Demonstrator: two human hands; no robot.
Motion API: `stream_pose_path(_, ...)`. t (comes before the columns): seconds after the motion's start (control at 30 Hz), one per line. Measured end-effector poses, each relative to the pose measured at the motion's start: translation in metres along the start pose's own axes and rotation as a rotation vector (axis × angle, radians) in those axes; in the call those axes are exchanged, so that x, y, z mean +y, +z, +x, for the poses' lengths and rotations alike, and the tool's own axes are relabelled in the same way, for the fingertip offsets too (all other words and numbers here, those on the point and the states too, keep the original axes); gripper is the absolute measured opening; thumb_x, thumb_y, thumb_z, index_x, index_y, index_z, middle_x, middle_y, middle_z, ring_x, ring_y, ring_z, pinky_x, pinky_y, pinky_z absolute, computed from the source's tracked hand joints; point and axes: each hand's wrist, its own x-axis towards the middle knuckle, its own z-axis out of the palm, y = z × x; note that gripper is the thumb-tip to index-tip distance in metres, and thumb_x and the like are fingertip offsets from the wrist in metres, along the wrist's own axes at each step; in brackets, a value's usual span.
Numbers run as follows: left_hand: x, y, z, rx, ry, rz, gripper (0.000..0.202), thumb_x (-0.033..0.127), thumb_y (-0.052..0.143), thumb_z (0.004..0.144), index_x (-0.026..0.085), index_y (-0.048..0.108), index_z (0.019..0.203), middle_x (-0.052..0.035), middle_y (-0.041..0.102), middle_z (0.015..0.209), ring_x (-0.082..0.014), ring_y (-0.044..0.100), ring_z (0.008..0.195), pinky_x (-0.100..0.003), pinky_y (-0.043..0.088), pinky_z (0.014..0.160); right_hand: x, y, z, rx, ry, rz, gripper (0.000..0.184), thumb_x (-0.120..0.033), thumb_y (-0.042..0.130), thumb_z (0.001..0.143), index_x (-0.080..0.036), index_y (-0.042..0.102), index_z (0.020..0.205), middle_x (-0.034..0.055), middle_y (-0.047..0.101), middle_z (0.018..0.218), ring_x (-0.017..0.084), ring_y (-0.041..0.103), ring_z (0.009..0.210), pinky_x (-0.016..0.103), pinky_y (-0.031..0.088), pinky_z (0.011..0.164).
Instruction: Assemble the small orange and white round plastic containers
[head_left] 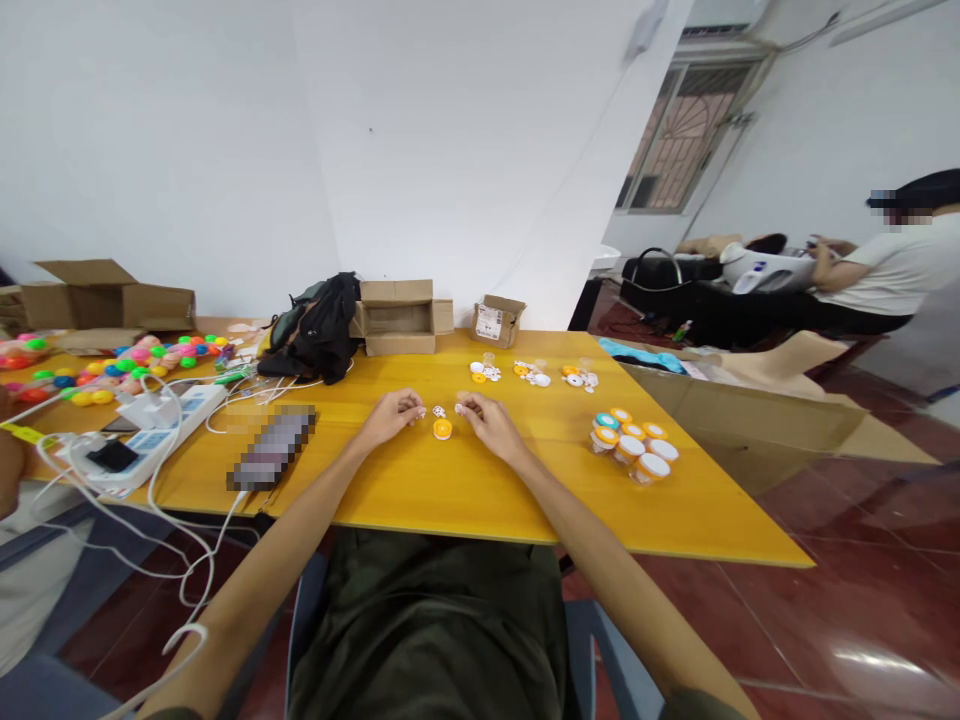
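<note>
Both my hands rest on the yellow table [465,490] in front of me. My left hand [391,413] has its fingers curled and pinches a tiny white piece I cannot name at its tips. My right hand [484,417] is curled the same way, its fingertips pinched on another small white piece. Between the hands lie a small orange round cap [442,429] and a little white die-like piece [438,411]. Neither hand touches the cap.
Several capped small jars [631,444] stand at the right. Loose caps and white pieces [534,373] lie farther back. Cardboard boxes [397,317], a black bag [322,325], a power strip with cables [161,425], a blurred phone [271,447] and coloured balls [127,365] are at the left. A person [892,270] sits far right.
</note>
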Motion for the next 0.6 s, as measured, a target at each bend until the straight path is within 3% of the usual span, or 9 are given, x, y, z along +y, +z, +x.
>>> stream_pose_path(0.3,-0.0044,0.0087,0.0038,0.074,-0.025,-0.120,0.026,0.036,0.079,0.067,0.019,0.059,0.071,0.0010,0.068,0.064,-0.0127,0.065,0.059,-0.025,0.055,0.063,0.0048,0.0037,0.0019,-0.007,-0.008,0.090,0.007,-0.022,0.056,0.082,-0.022,0.063,0.082,0.0011,0.070,0.079,0.018,0.065,0.073,0.033,0.054,0.077)
stream_pose_path(0.6,-0.0061,0.0098,0.0048,0.104,-0.018,-0.100,0.023,0.032,0.078,0.066,0.019,0.062,0.072,0.0006,0.070,0.066,-0.0134,0.066,0.060,-0.026,0.056,0.064,0.0083,0.0061,-0.0037,-0.007,-0.037,-0.310,0.018,-0.013,0.055,0.088,-0.023,0.069,0.091,0.0051,0.071,0.093,0.020,0.066,0.084,0.033,0.052,0.081)
